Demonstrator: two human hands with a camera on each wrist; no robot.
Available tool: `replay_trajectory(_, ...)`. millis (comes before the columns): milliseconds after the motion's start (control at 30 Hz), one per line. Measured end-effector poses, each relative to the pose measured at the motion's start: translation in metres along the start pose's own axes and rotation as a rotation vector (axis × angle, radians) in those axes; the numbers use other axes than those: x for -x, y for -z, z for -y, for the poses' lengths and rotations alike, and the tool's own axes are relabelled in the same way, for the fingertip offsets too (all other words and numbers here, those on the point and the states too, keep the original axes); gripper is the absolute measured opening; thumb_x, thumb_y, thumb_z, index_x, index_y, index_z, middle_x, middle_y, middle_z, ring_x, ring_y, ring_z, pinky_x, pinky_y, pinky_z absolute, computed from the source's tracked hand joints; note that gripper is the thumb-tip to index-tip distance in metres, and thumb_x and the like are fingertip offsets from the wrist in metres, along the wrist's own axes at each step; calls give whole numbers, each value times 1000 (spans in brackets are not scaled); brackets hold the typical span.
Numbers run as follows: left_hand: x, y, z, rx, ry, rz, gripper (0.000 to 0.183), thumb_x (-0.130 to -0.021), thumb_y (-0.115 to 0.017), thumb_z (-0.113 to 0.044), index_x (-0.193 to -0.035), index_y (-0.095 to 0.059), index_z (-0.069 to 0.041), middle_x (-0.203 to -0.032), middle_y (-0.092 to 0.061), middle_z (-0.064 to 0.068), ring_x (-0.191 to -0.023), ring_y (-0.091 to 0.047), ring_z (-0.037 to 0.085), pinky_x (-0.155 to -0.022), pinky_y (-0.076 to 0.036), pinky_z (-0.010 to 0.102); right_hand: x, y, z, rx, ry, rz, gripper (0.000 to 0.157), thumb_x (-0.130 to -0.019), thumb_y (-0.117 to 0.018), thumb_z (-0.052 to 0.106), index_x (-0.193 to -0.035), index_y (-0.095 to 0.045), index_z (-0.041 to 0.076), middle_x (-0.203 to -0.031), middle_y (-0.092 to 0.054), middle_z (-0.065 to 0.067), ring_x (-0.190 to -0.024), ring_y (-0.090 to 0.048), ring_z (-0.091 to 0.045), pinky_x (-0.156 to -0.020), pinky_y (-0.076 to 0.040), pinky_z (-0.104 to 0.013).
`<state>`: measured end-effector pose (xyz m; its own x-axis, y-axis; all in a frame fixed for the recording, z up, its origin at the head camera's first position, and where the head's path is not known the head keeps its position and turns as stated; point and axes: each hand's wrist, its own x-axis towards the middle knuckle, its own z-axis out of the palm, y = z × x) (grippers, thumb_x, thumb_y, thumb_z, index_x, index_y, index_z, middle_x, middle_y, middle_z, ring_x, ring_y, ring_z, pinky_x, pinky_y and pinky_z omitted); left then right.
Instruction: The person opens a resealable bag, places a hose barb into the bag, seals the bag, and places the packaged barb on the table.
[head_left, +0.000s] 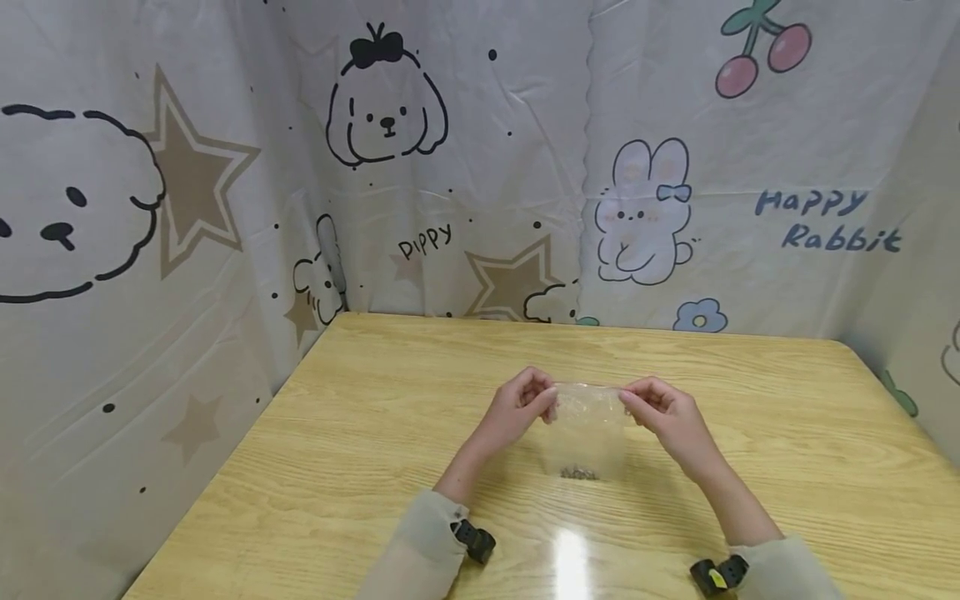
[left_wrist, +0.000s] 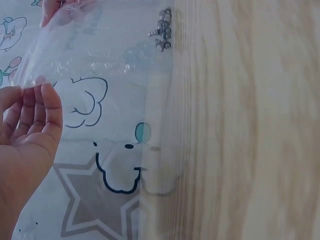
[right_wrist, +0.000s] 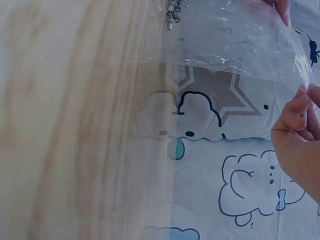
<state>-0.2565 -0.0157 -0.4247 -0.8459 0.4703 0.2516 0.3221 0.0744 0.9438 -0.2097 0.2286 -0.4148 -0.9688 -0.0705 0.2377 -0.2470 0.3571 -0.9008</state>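
A clear plastic bag [head_left: 587, 429] hangs upright over the table, stretched between both hands by its top corners. Small silvery metal pieces that look like screws [head_left: 578, 473] are gathered along its bottom; they also show in the left wrist view as a cluster of metal pieces [left_wrist: 164, 30]. My left hand [head_left: 522, 406] pinches the top left corner between thumb and fingers. The top right corner is pinched by my right hand [head_left: 666, 414]. In the right wrist view the right hand [right_wrist: 299, 122] grips the gathered plastic edge.
The light wood table [head_left: 360, 433] spreads out around both hands. White curtains [head_left: 480, 167] printed with cartoon animals and stars rise behind it and at both sides. Each wrist wears a small black camera, such as the left wrist camera [head_left: 474, 542].
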Motion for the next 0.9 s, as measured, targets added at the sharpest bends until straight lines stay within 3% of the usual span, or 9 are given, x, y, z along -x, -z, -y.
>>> replay_trajectory(233,1,-5,-7,-10,14,-81,22,-101,-54,-21,-108,-62,-1,-85,-60,23,-66,-56,8,-66,-52,27,0,-1,4,11,-4,3,31,-99,-59,25,-105,-63,-5,-77,-60,4,-68,-54,-11,-61,-49,-26)
replay_trajectory(400,-2,-7,-2,-10,28,-141,17,-99,-57,-15,-105,-65,0,-83,-60,24,-63,-54,8,-60,-45,17,0,-1,6,23,-24,9,31,-99,-59,27,-103,-64,-3,-77,-60,1,-67,-53,-10,-61,-48,-26)
replay_trajectory(600,-2,-7,1,-16,12,-165,18,-98,-59,-17,-103,-65,-1,-84,-61,25,-62,-54,7,-58,-44,18,-1,0,6,29,-37,11,35,-99,-58,27,-105,-63,-6,-79,-62,-6,-69,-54,-19,-61,-47,-25)
replay_trajectory(900,-2,-8,4,-10,7,-174,18,-98,-60,-17,-102,-66,-1,-80,-61,21,-61,-53,7,-57,-44,19,-2,-3,6,52,-18,-21,31,-99,-58,26,-100,-63,-5,-73,-58,2,-63,-49,-10,-55,-43,-26)
